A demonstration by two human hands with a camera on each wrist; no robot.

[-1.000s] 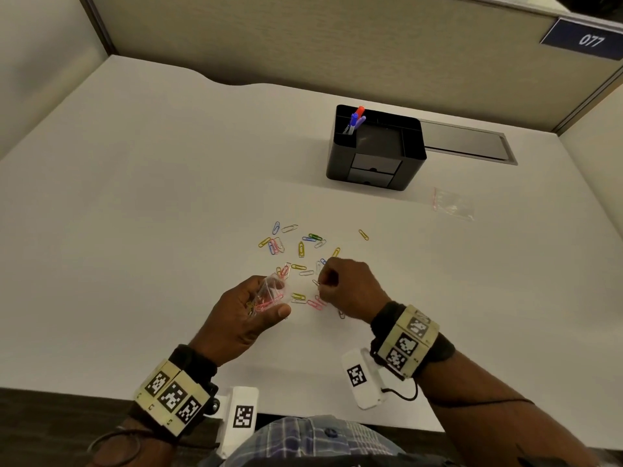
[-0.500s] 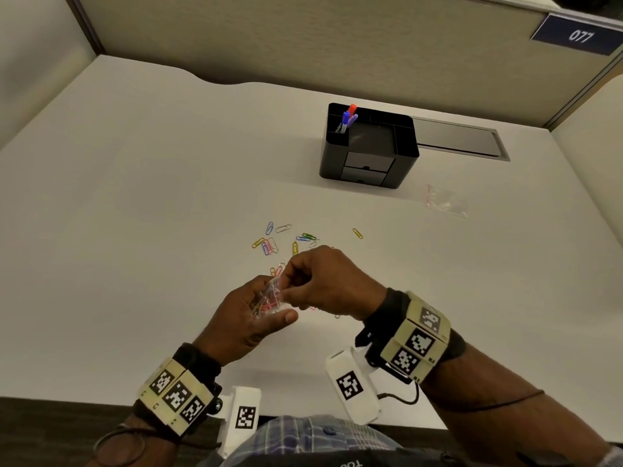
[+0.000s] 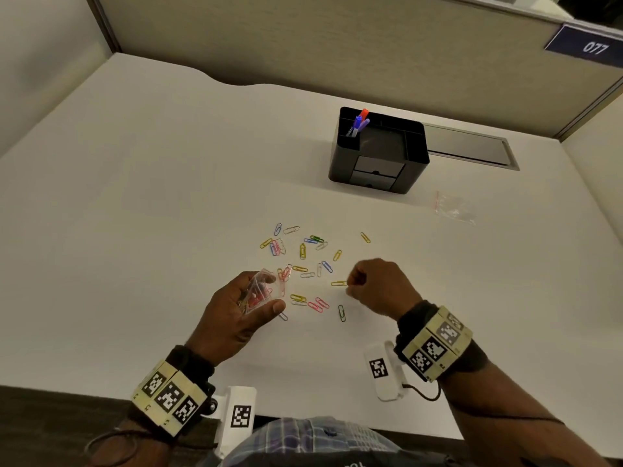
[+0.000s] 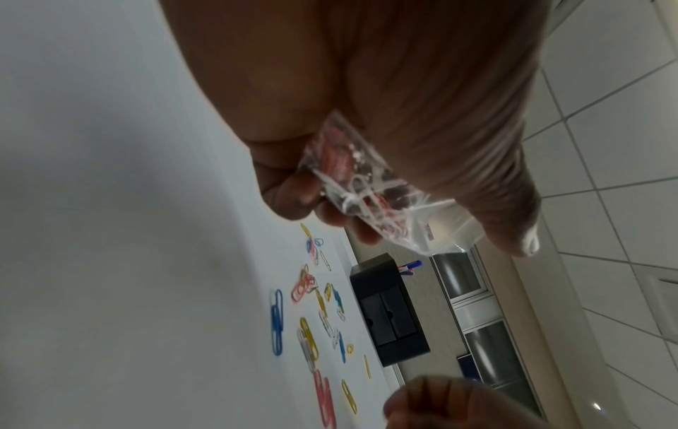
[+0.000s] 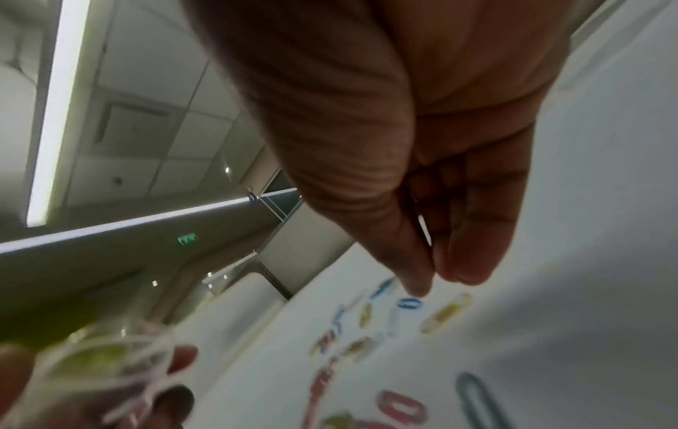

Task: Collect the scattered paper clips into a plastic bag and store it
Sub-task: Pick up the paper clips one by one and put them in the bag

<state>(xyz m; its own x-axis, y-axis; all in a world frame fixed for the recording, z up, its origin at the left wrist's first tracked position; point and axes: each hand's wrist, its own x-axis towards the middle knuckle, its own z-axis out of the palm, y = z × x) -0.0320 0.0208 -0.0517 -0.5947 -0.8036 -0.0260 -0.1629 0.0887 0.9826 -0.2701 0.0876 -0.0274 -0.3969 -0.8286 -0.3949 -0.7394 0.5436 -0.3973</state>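
Observation:
My left hand [image 3: 272, 291] grips a small clear plastic bag [image 3: 256, 293] holding several clips, mostly pink ones; the bag [image 4: 366, 188] sits between thumb and fingers. Several coloured paper clips [image 3: 303, 251] lie scattered on the white desk [image 3: 135, 197] in front of both hands. To the right of the bag, my right hand [image 3: 350, 286] hovers low with curled fingers. Its thumb and fingertips [image 5: 458, 275] are pressed together at the end of a yellow clip [image 3: 338, 283], which lies on the desk [image 5: 445, 312]. I see nothing pinched between them.
A black desk organizer [image 3: 377, 170] with pens and two small drawers stands behind the clips. A second clear bag [image 3: 455, 208] lies to its right. A grey cable hatch [image 3: 468, 150] sits at the back. Partition walls close off the desk's rear and sides.
The right hand went from the clips to the bag's mouth, then swung back right and down to the yellow clip. The left hand has kept holding the bag in place.

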